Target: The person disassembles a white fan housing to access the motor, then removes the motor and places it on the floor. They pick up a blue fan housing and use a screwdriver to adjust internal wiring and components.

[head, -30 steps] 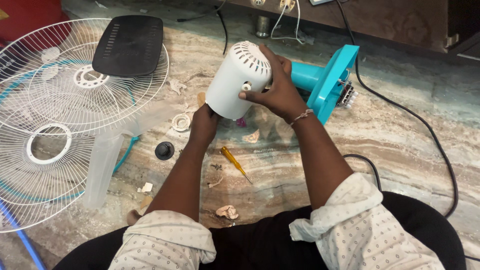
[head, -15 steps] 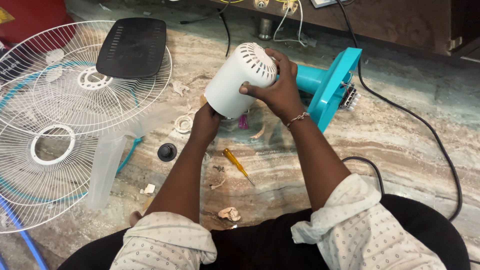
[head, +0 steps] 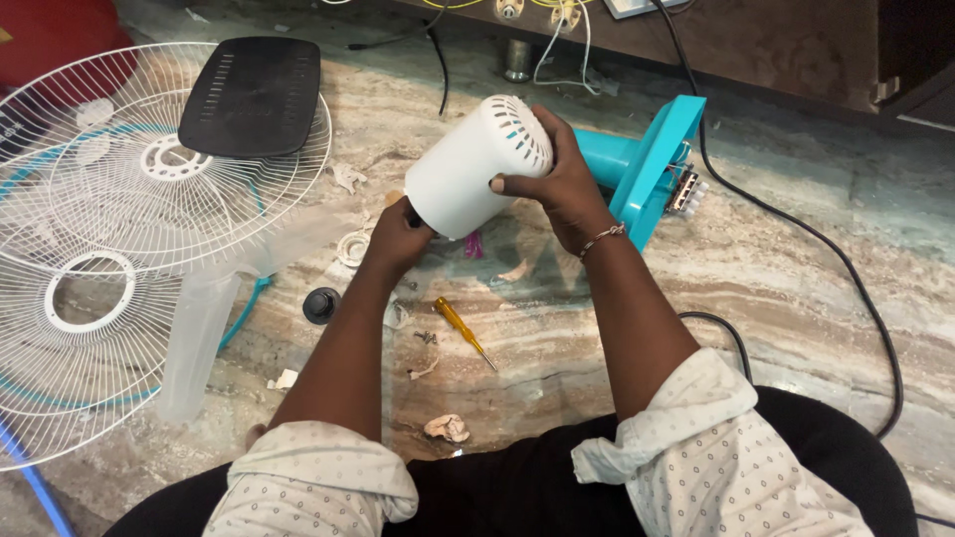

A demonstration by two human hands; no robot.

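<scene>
Hands on white motor cover (head: 468,174), right hand (head: 562,184) fingers gripping its vented end, left hand (head: 398,237) fingers closed under near end, yellow screwdriver (head: 463,328) near, fan grilles (head: 119,229) left.

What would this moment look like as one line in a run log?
left hand: at open end of white motor cover | right hand: gripping its vented end | yellow screwdriver: on floor | fan grilles: lying left
</scene>
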